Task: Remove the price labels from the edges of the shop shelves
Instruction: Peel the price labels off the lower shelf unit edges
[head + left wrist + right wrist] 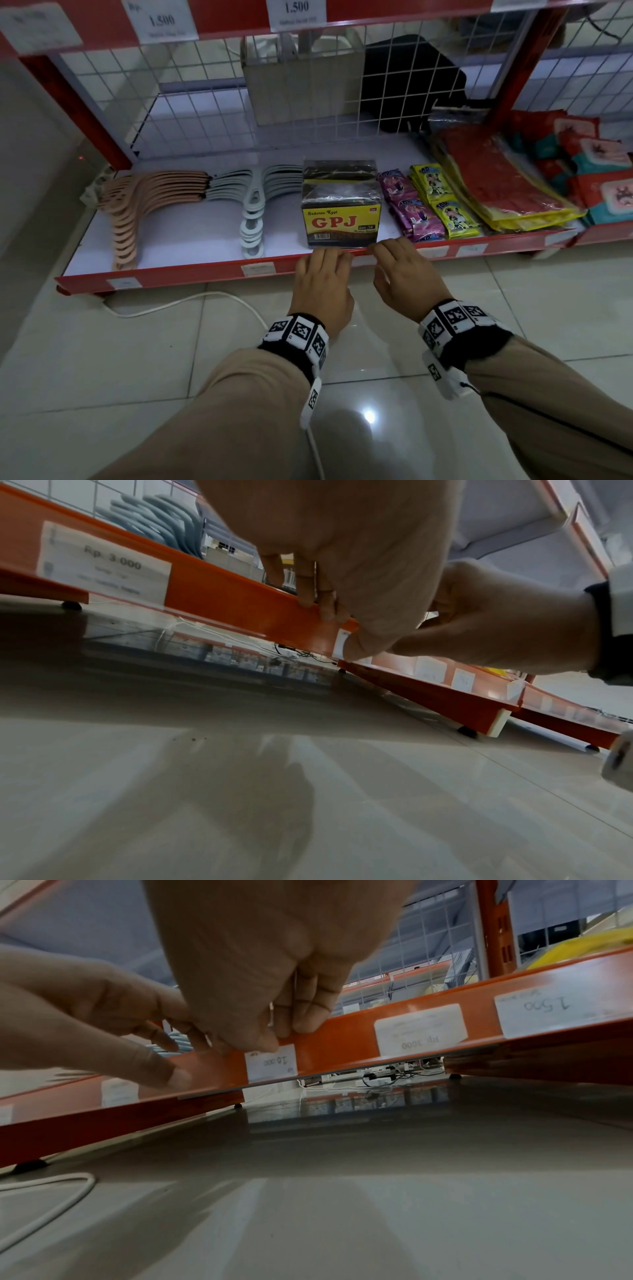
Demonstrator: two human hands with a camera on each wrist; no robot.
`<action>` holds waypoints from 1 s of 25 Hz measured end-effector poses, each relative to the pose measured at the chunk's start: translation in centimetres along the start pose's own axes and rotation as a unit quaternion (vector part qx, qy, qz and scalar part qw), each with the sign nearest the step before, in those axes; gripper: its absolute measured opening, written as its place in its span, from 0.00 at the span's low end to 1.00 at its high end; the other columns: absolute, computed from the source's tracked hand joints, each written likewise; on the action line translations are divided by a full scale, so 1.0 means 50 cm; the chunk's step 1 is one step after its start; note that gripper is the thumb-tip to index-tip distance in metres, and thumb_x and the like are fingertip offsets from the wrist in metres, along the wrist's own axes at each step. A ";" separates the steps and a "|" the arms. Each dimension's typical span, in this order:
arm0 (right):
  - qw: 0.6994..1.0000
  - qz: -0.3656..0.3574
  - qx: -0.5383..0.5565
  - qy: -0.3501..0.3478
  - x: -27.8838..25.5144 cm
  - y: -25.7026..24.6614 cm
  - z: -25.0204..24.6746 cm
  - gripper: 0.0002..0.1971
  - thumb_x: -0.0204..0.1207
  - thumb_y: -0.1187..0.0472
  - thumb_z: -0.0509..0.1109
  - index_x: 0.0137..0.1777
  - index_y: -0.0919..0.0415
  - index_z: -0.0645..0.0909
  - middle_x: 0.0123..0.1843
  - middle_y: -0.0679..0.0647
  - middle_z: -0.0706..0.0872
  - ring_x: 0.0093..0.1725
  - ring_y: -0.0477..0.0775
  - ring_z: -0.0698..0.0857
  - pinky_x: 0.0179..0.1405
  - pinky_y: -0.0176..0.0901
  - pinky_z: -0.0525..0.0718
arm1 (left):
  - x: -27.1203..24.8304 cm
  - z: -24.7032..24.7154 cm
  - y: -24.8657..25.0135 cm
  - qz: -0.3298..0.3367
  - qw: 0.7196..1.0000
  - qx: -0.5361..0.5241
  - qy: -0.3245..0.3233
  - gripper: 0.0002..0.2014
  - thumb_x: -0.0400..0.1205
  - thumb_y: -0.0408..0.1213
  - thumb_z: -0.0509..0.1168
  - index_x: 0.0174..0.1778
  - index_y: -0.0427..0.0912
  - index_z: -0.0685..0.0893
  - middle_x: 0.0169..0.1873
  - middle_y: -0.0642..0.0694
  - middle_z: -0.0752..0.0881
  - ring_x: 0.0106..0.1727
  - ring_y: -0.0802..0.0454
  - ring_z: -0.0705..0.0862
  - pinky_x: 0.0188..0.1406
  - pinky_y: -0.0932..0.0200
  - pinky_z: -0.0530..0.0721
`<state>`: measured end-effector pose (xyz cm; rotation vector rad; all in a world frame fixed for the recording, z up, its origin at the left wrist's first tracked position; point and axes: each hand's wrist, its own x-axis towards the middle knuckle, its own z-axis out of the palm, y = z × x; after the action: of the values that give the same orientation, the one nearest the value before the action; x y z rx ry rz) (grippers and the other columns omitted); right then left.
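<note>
A small white price label (270,1062) marked 10.000 sits in the clear strip on the red front edge of the bottom shelf (205,272). My right hand (381,254) pinches the label's top edge between thumb and fingers (260,1039). Just left of it, my left hand (326,259) grips the shelf edge, fingers (306,593) hooked over the top and thumb (176,1075) pressed on the front. In the head view the label is mostly hidden between the two hands. More labels remain on this edge, one to the left (258,269) and one to the right (421,1028).
On the shelf behind the hands stand a GPJ box (340,219), stacked hangers (251,209) and sachets (428,202). A white cable (188,299) lies on the tiled floor under the shelf. The upper shelf edge carries labels (296,13).
</note>
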<state>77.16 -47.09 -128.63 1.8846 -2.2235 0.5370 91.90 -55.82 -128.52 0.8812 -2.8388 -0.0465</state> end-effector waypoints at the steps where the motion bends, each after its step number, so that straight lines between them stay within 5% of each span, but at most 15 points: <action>1: 1.000 -0.001 0.002 -0.007 0.000 -0.003 0.000 0.16 0.67 0.72 0.71 0.56 0.68 0.81 0.49 0.63 0.84 0.49 0.66 0.80 0.40 0.54 0.84 | -0.002 0.002 0.002 0.000 1.000 -0.003 0.003 0.28 0.75 0.43 0.64 0.73 0.47 0.71 0.64 0.48 0.73 0.65 0.47 0.70 0.62 0.50 0.68; 12: 0.998 0.048 -0.021 -0.039 0.009 -0.016 0.007 0.12 0.68 0.66 0.71 0.52 0.67 0.82 0.53 0.64 0.80 0.51 0.67 0.77 0.45 0.57 0.82 | 0.001 0.011 0.000 -0.016 1.000 -0.015 -0.008 0.27 0.70 0.47 0.67 0.66 0.50 0.73 0.59 0.48 0.72 0.61 0.45 0.70 0.56 0.48 0.69; 19: 0.981 0.112 0.156 0.004 0.032 0.004 -0.003 0.06 0.73 0.69 0.70 0.48 0.61 0.83 0.45 0.57 0.85 0.51 0.63 0.79 0.46 0.51 0.79 | 0.007 0.002 -0.012 -0.017 0.997 -0.070 -0.021 0.26 0.73 0.45 0.65 0.69 0.47 0.73 0.60 0.48 0.74 0.62 0.46 0.70 0.58 0.50 0.73; 23: 0.918 0.205 0.336 0.049 0.030 -0.009 -0.004 0.10 0.73 0.74 0.70 0.51 0.63 0.79 0.41 0.51 0.84 0.40 0.53 0.84 0.42 0.36 0.81 | 0.017 0.000 -0.019 -0.029 0.989 -0.142 0.002 0.21 0.81 0.48 0.61 0.68 0.45 0.76 0.59 0.47 0.79 0.61 0.46 0.72 0.59 0.48 0.74; 25: 0.860 0.269 0.431 0.042 0.031 -0.025 -0.003 0.13 0.73 0.73 0.72 0.56 0.64 0.77 0.41 0.52 0.82 0.37 0.52 0.84 0.42 0.40 0.84 | 0.017 -0.001 -0.021 -0.038 0.982 -0.183 0.025 0.18 0.84 0.49 0.59 0.66 0.44 0.78 0.57 0.46 0.81 0.60 0.45 0.74 0.58 0.47 0.75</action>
<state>78.08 -48.60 -127.75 1.3688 -2.6750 1.9314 91.79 -57.18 -128.45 0.8895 -2.6226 -0.5292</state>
